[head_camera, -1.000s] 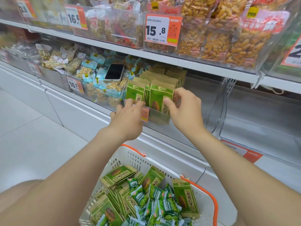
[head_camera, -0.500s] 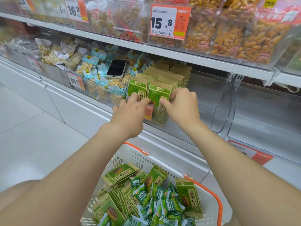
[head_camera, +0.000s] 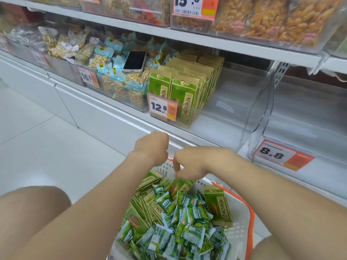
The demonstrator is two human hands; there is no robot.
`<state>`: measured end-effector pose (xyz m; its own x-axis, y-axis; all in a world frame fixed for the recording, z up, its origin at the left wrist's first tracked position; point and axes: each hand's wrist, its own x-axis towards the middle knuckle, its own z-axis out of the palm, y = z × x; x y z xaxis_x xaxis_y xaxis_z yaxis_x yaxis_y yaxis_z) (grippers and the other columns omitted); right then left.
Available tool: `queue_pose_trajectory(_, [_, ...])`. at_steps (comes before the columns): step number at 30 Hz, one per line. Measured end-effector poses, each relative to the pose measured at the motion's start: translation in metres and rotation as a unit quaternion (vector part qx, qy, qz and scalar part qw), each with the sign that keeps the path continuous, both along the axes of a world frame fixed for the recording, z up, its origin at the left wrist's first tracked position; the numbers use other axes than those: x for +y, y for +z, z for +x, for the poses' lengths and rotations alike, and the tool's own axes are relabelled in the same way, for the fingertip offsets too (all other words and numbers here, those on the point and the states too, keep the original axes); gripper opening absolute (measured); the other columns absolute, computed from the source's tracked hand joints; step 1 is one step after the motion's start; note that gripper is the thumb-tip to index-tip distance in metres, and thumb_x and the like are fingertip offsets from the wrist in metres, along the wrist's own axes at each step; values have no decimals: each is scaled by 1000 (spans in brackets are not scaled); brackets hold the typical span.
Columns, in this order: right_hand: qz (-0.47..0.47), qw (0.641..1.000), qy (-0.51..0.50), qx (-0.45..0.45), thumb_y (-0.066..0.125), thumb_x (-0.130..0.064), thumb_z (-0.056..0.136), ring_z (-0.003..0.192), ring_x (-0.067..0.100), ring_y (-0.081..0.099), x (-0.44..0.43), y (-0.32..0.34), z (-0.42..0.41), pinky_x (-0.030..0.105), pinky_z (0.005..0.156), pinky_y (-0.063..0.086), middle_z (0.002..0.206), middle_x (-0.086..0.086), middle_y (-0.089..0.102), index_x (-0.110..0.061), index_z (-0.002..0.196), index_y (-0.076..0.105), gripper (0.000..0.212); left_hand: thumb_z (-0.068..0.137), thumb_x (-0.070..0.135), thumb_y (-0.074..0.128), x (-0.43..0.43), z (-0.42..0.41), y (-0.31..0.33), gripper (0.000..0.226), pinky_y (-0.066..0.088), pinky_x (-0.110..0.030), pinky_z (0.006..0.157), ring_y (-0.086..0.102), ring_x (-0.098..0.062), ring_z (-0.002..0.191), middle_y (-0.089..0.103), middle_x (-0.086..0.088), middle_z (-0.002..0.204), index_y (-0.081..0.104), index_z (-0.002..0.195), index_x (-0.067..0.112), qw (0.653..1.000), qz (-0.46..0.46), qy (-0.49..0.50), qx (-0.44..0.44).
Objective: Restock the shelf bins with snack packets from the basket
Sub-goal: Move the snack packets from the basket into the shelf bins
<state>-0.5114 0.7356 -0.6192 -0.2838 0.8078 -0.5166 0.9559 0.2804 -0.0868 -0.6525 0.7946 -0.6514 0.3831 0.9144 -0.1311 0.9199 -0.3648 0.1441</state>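
A white basket [head_camera: 241, 229] with an orange handle sits low in front of me. It holds green-and-kraft seed packets [head_camera: 217, 207] and several small green snack packets [head_camera: 189, 239]. My left hand [head_camera: 152, 147] hangs above the basket's far rim, fingers loosely curled, holding nothing. My right hand [head_camera: 189, 164] is beside it, fingers pointing down just above a seed packet [head_camera: 179, 186] in the basket; I see no grip on it. On the shelf, two rows of the same seed packets [head_camera: 185, 91] stand upright in the left part of a clear bin [head_camera: 232, 102] tagged 12.8.
A phone [head_camera: 134, 61] lies on the blue-wrapped nut packs in the bin to the left. A clear bin tagged 8.8 [head_camera: 281, 154] stands at the right. Bins of yellow snacks [head_camera: 272, 21] fill the shelf above. White floor [head_camera: 47, 147] lies at the left.
Both hands have left the seed packets in the shelf bin and dropped down over the basket. The view has tilted downward.
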Motion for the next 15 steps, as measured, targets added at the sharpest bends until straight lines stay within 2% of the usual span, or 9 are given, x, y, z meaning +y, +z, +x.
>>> queue_pose_trajectory(2, [-41, 999, 15, -32, 53, -26, 95, 80, 29, 68, -5, -16, -6, 42, 75, 61, 85, 7, 66, -12, 87, 70, 23, 95, 19, 61, -8, -1, -28, 27, 53, -42, 86, 64, -34, 111, 60, -9, 124, 62, 122, 19, 997, -38, -17, 60])
queue_pose_trajectory(4, [-45, 996, 47, -56, 51, -17, 96, 67, 24, 61, -8, -27, -14, 35, 66, 56, 78, 5, 58, -14, 75, 58, 22, 95, 17, 59, -13, -5, -57, 27, 56, -42, 89, 66, -32, 114, 64, -9, 125, 63, 122, 16, 992, -63, -29, 108])
queue_pose_trajectory(7, [-30, 993, 82, -79, 51, -14, 97, 63, 18, 53, -9, -41, -21, 28, 53, 41, 82, 5, 58, -15, 76, 55, 22, 97, 20, 62, -17, -18, -98, 27, 48, -37, 81, 65, -28, 115, 65, -7, 125, 62, 124, 16, 983, -84, -12, 161])
queue_pose_trajectory(9, [-30, 992, 90, -78, 52, -16, 98, 66, 19, 55, -7, -47, -24, 28, 53, 41, 84, 5, 60, -15, 76, 56, 22, 97, 19, 64, -17, -33, -120, 34, 51, -36, 83, 63, -30, 119, 64, -8, 129, 60, 131, 16, 978, -112, 19, 178])
queue_pose_trajectory(12, [-32, 992, 93, -75, 51, -16, 98, 66, 20, 56, -4, -50, -24, 29, 54, 41, 83, 6, 60, -14, 75, 54, 24, 92, 15, 64, -10, -50, -151, 66, 55, -56, 98, 53, -39, 131, 51, -16, 143, 38, 153, 15, 968, -148, 64, 192])
queue_pose_trajectory(14, [-33, 992, 93, -77, 50, -15, 99, 64, 19, 55, 0, -48, -23, 28, 51, 39, 86, 6, 62, -13, 77, 55, 22, 95, 10, 60, -9, -52, -157, 74, 53, -54, 101, 51, -42, 132, 45, -20, 148, 24, 159, 15, 961, -189, 73, 191])
queue_pose_trajectory(15, [-33, 992, 94, -78, 50, -15, 99, 64, 18, 55, 2, -47, -23, 27, 50, 38, 90, 7, 63, -13, 79, 55, 21, 96, 6, 57, -10, -51, -157, 73, 53, -51, 100, 53, -42, 130, 45, -21, 148, 23, 159, 14, 959, -203, 66, 185])
